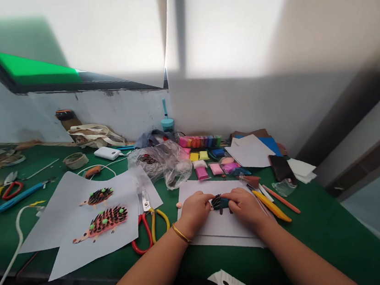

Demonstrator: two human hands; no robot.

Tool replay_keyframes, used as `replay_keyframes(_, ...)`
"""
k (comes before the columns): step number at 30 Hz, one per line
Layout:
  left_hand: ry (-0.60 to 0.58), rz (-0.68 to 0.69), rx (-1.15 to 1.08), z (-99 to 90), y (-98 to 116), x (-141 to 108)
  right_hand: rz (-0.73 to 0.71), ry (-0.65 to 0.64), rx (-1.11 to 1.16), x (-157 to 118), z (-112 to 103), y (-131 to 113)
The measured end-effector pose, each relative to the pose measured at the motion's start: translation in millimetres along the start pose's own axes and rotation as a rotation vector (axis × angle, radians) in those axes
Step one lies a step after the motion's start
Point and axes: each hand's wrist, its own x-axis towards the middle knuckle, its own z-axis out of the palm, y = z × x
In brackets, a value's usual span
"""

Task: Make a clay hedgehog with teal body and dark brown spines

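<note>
White paper sheets (221,231) lie in front of me, with a small dark blue figure (222,202) bearing black spikes on the top one. My left hand (196,210), with a gold bangle on its wrist, touches the figure's left side, its fingers curled. From the right, my right hand (244,205) reaches the figure with its index finger, the other fingers folded under. Whether a small piece is pinched in either hand is too small to make out. Two spiky hedgehog figures with green dots, one pink (107,220) and one smaller (100,196), lie on paper at the left.
Red-and-yellow scissors (149,226) lie left of my left hand. Packets of coloured clay (201,173) and a crumpled plastic bag (169,159) are behind the paper. A yellow tool (272,206) and a black phone-like object (282,168) are at the right.
</note>
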Motion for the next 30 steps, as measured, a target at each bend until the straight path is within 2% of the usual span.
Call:
replay_keyframes(8, -0.035, -0.007, 0.023, -2.0, 1.5, 0.0, -0.004, -0.004, -0.003, 1.1, -0.7, -1.6)
replay_keyframes(15, -0.04, -0.004, 0.018, -3.3, 2.0, -0.7, -0.102, 0.007, 0.014, -0.2, 2.7, 2.1)
replay_keyframes(30, -0.055, 0.0, 0.017, -5.3, 4.4, -0.6, -0.065, -0.026, 0.008, -0.4, 4.1, 1.3)
